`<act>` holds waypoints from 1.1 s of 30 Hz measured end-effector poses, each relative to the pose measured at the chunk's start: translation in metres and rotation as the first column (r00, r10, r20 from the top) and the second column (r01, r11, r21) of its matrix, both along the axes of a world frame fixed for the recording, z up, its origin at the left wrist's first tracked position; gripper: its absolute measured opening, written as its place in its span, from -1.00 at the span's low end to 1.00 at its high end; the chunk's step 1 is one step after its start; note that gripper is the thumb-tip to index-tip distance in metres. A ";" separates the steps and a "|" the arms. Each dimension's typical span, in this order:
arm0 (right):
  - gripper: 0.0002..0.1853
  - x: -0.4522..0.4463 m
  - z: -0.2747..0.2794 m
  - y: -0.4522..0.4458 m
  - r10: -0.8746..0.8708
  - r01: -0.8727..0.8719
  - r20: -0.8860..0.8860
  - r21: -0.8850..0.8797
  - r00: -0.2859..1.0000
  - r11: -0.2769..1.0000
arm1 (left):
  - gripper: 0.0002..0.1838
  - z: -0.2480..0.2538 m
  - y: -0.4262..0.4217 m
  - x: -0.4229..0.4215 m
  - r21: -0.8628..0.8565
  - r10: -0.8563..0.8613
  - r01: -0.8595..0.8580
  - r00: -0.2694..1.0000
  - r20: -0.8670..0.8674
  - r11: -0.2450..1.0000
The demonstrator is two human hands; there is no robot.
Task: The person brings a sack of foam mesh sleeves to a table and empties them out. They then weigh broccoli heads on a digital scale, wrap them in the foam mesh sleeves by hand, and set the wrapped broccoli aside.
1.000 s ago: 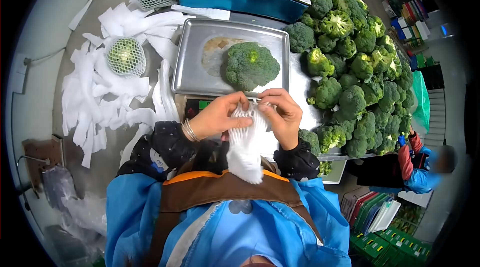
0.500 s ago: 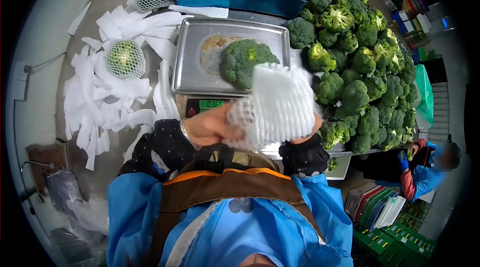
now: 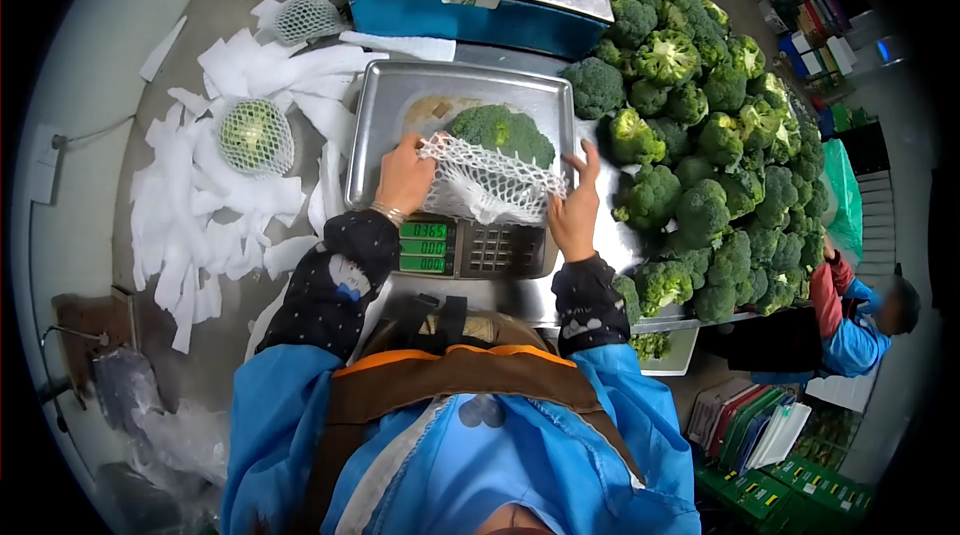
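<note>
A head of broccoli (image 3: 512, 128) rests on the steel tray of a scale (image 3: 395, 100), its lower side covered by a white foam net sleeve (image 3: 490, 180). My left hand (image 3: 404, 180) grips the sleeve's left end, fingers closed on the mesh. At the opposite end, my right hand (image 3: 575, 213) holds the edge near its thumb, with other fingers raised. Stretched wide between both hands, the sleeve's mouth lies against the broccoli. Below the tray, the green display (image 3: 424, 247) lights up, the top line reading about 0.365.
Broccoli heads (image 3: 720, 155) are piled on the right. Flat white foam sleeves (image 3: 190, 205) lie scattered left, with a netted broccoli (image 3: 254, 137) among them. A blue and steel box (image 3: 480, 5) stands behind the scale. At far right, a co-worker (image 3: 855, 325) stands by the pile.
The foam net sleeve has moved up and left from in front of my body to the broccoli, and its mouth is now spread open. My hands have moved apart. The co-worker's arm has shifted.
</note>
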State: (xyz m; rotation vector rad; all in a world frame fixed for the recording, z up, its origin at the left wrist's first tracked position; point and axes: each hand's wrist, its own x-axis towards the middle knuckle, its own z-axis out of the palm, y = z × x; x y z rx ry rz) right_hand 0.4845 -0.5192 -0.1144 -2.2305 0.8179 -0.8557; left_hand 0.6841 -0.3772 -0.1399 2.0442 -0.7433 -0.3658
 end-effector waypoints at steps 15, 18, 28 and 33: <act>-0.69 -0.015 -0.032 0.022 -0.036 -0.180 0.206 0.916 0.978 0.359 | -0.69 -0.032 0.008 0.033 0.237 -0.433 0.366 0.820 0.375 0.900; -0.71 -0.017 -0.023 0.021 -0.081 -0.178 0.206 0.947 0.975 0.267 | -0.61 0.001 0.016 0.018 0.438 -0.612 0.495 0.771 0.177 0.751; -0.71 -0.061 0.101 0.047 -0.095 -0.138 0.193 0.900 0.977 0.413 | -0.62 0.075 0.075 -0.074 -0.444 -0.486 -0.208 -0.252 -0.837 0.872; -0.31 -0.073 0.040 0.077 -0.210 -0.777 0.766 0.519 0.608 -0.356 | -0.56 0.057 0.065 -0.088 -0.547 -0.483 -0.044 0.414 -0.771 0.836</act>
